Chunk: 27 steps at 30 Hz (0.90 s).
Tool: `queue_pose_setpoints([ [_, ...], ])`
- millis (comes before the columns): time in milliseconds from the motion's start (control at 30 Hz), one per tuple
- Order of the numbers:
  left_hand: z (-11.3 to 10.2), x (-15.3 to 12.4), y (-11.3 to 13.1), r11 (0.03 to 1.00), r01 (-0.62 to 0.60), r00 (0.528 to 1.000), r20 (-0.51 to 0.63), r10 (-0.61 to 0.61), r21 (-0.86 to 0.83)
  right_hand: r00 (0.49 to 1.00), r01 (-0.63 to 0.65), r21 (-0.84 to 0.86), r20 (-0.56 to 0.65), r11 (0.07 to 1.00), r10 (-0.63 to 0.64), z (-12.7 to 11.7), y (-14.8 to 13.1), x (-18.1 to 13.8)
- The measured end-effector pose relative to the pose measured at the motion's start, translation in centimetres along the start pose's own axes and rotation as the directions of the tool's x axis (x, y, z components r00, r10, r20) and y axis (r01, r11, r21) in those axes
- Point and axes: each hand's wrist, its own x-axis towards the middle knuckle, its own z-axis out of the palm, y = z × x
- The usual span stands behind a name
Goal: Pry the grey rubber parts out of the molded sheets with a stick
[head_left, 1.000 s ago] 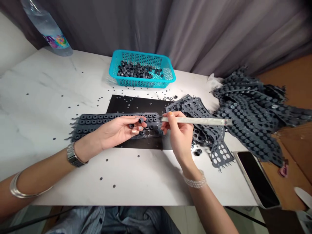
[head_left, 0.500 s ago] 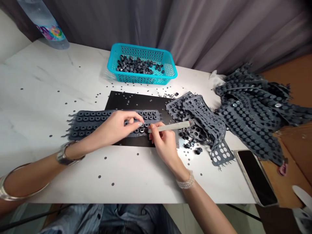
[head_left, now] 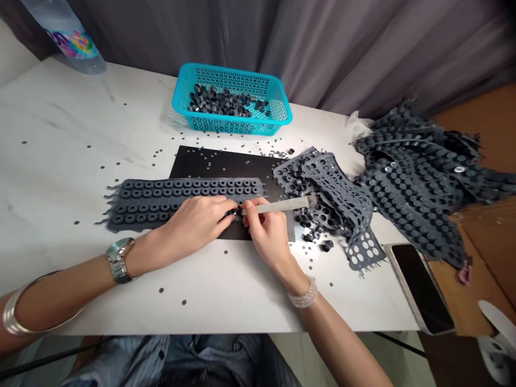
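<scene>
Sheet (head_left: 173, 199): dark grey, rows of rings; stick (head_left: 286, 205): off-white; mat (head_left: 237, 171): black; far basket (head_left: 229, 124): turquoise, lattice-patterned; table (head_left: 242, 301): white, faint grey veining; far curtain (head_left: 201, 32): grey; far-left bottle label (head_left: 74, 44): multicoloured, purple included.

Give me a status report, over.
Right hand grips narrow pale stick. Left hand over dark-grey rubbery ring-studded sheet, partly hiding it. Loose small black cylindrical pieces right of right hand.
</scene>
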Motion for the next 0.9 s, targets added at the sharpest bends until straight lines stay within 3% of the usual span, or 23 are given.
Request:
queue_pose_setpoints([
  [233, 0.3, 0.1, 0.0, 0.999, 0.004, 1.000, -0.019, -0.005, -0.035, 0.999, 0.047, -0.153, -0.005, 0.987, -0.049, 0.6, -0.4, 0.0],
  [400, -0.8, 0.2, 0.5, 0.960, 0.080, 0.995, -0.037, -0.094, -0.269, 0.994, 0.101, -0.279, -0.016, 0.955, -0.110, 1.2, -0.7, -0.2],
  [467, -1.6, 0.0, 0.3, 0.894, 0.172, 0.979, -0.032, -0.203, -0.414, 0.995, 0.095, -0.271, -0.017, 0.958, -0.103, 1.2, -0.7, -0.2],
  [533, -2.5, -0.2, -0.3, 0.731, 0.297, 0.926, -0.002, -0.378, -0.614, 0.997, 0.068, -0.248, -0.028, 0.966, -0.077, 1.1, -0.7, -0.1],
  [600, -3.3, -0.3, -1.0, 0.431, 0.334, 0.863, 0.089, -0.497, -0.838, 0.998, 0.031, -0.213, -0.037, 0.976, -0.040, 0.9, -0.6, 0.1],
  [667, -3.9, -0.3, -1.7, 0.073, 0.294, 0.840, 0.221, -0.495, -0.953, 0.999, -0.001, -0.150, -0.040, 0.989, -0.005, 0.7, -0.5, 0.2],
  [733, -4.0, -0.1, -2.1, -0.210, 0.286, 0.832, 0.351, -0.430, -0.935, 0.998, -0.038, -0.067, -0.054, 0.997, 0.034, 0.4, -0.2, 0.3],
  [800, -3.8, 0.1, -2.1, -0.386, 0.312, 0.810, 0.455, -0.370, -0.868, 0.994, -0.077, 0.002, -0.083, 0.997, 0.077, 0.3, 0.1, 0.3],
  [900, -3.4, 0.2, -2.0, -0.519, 0.320, 0.783, 0.530, -0.326, -0.793, 0.986, -0.097, 0.023, -0.131, 0.995, 0.099, 0.1, 0.5, 0.5],
])
